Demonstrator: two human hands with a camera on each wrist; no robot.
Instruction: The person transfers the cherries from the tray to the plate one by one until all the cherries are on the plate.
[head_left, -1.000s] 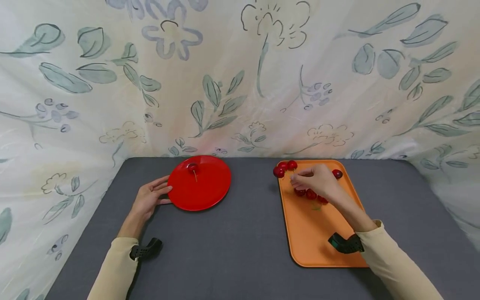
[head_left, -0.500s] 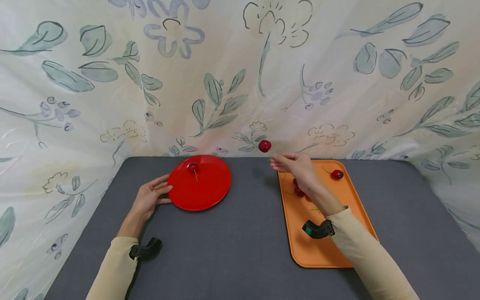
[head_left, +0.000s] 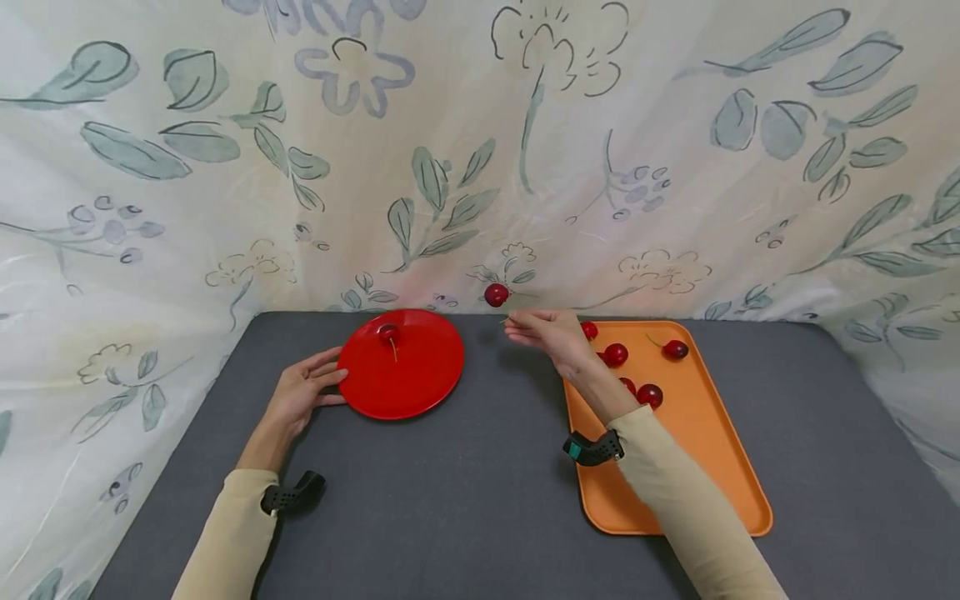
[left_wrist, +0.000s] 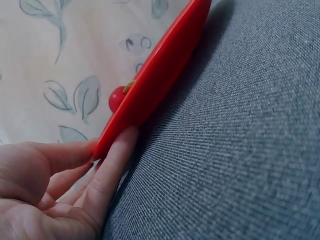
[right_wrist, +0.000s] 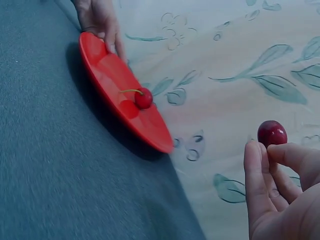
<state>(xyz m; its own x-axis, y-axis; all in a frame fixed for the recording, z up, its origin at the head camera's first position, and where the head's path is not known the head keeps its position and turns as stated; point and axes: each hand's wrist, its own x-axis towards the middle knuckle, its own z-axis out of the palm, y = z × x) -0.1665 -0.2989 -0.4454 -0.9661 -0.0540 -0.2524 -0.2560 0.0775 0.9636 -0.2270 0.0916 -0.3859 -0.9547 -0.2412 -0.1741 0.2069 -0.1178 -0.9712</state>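
My left hand [head_left: 295, 393] holds the left rim of a round red plate [head_left: 416, 379], its thumb and fingers on either side of the edge in the left wrist view. A single cherry [head_left: 387, 332] with its stem lies on the plate's far part. Between plate and tray, my right hand [head_left: 551, 340] is raised over the table. Its thumb and fingers pinch a dark red cherry [right_wrist: 272, 133] by the stem end, so the fruit stands out beyond the fingertips. Most of that stem is hidden by the fingers.
An orange tray [head_left: 675, 475] lies on the right of the grey table [head_left: 450, 492]. Several cherries [head_left: 650, 396] are on it, some partly behind the right forearm; one [head_left: 675, 349] lies apart near its right edge. A floral cloth [head_left: 360, 200] hangs behind the table.
My right hand has lifted a cherry from the tray's far left corner and carried it leftward toward the plate. The left hand and plate have stayed in place.
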